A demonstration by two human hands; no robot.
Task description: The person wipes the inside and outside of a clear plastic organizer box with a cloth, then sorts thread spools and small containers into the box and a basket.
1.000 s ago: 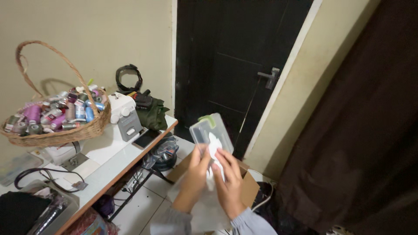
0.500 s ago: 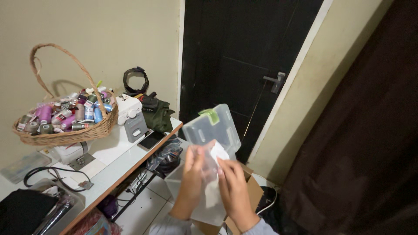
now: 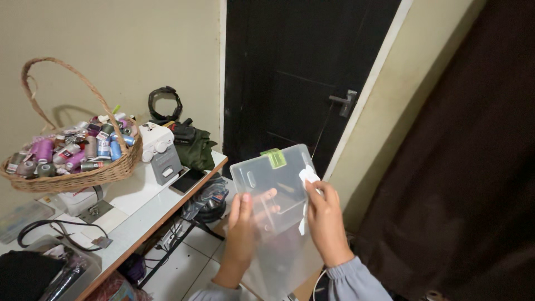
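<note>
Item: clear plastic box [image 3: 278,223] w/ green latch [image 3: 274,158] on its raised lid, held up in front of you, approx. centre of view, over the floor betw. the surface [image 3: 139,214] at left and the dark curtain [image 3: 468,167] at right. Your left hand [image 3: 245,223] is behind/against the box's left side, seen partly through the plastic, fingers [image 3: 262,196] spread flat along the wall, supporting it. Your right hand [image 3: 326,220] grips the box's right edge, fingers curled closed, w/ a small white scrap [image 3: 307,174] pinched at the fingertips by the lid corner; can't tell whether paper or cloth. Grey sleeves on both arms. Surroundings: wicker basket [image 3: 83,177] full of thread spools [image 3: 83,146], mostly purple, blue, grey, sits on the surface, left. Just beside it a small white sewing machine [image 3: 159,150], then a dark green bag [image 3: 195,147] near the surface's far corner; a phone [image 3: 186,179] lies flat in front of the machine. Black cable [image 3: 56,228] looped on the near part of the surface. Black door [image 3: 301,83] w/ metal lever handle [image 3: 344,101] straight ahead, behind the box. White tile floor [image 3: 184,262] below, w/ clutter under the surface.
</note>
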